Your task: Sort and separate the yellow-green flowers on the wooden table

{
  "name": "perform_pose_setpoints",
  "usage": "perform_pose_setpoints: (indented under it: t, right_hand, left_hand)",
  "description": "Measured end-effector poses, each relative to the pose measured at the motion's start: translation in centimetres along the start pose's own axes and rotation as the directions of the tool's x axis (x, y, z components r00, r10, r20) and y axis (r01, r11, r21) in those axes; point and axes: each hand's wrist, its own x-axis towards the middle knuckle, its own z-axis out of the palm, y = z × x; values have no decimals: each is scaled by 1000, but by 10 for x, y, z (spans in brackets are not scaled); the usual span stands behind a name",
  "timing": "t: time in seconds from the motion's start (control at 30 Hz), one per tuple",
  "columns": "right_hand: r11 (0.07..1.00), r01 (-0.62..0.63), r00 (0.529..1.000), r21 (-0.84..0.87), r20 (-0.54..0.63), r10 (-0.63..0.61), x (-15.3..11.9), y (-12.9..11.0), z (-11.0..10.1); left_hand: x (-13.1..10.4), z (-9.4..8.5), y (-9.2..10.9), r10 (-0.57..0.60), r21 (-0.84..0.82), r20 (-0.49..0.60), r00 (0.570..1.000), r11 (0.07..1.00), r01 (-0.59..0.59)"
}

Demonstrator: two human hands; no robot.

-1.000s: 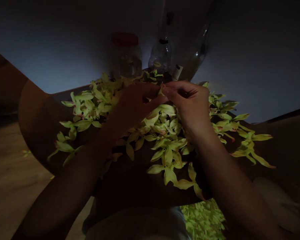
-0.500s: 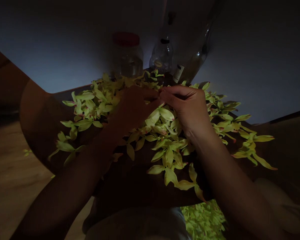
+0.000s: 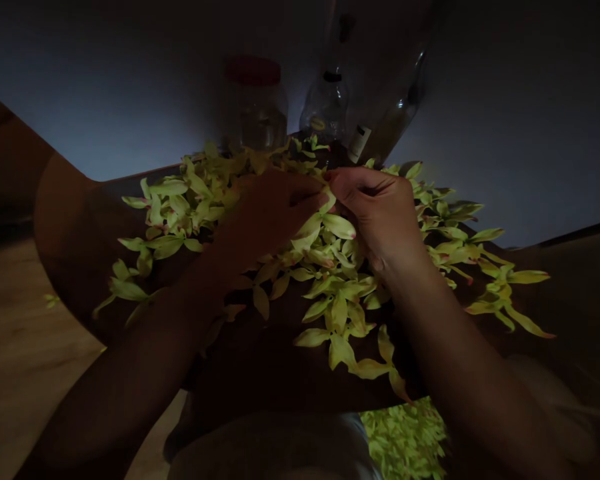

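Yellow-green flower (image 3: 329,201) pinched, plenty left

Flower sits nearer than the red-lidded jar (image 3: 257,113), off to its right. Left hand (image 3: 270,207): thumb and forefinger clamped on it. Right hand (image 3: 385,197): fingertips together at its upper tip. Loose flowers (image 3: 337,313) spread before jar, seemingly unworked; lower pile (image 3: 405,440), farthest from jar, possibly done, can't tell. Right of jar: yellow oval label (image 3: 318,125), then pale label (image 3: 359,143); writing illegible.
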Motion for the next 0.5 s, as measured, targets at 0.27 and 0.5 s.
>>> perform_pose_setpoints:
  t: [0.27,0.5]
  right_hand:
    - [991,117,993,-58,19,-116,1,0,-2]
    - [995,76,994,61,75,-80,2,1,-3]
  left_hand:
    - [-5,-3,6,-126,-198,-71,990,974,109]
    - [-3,-2,5,-128,-417,-24,991,903,107]
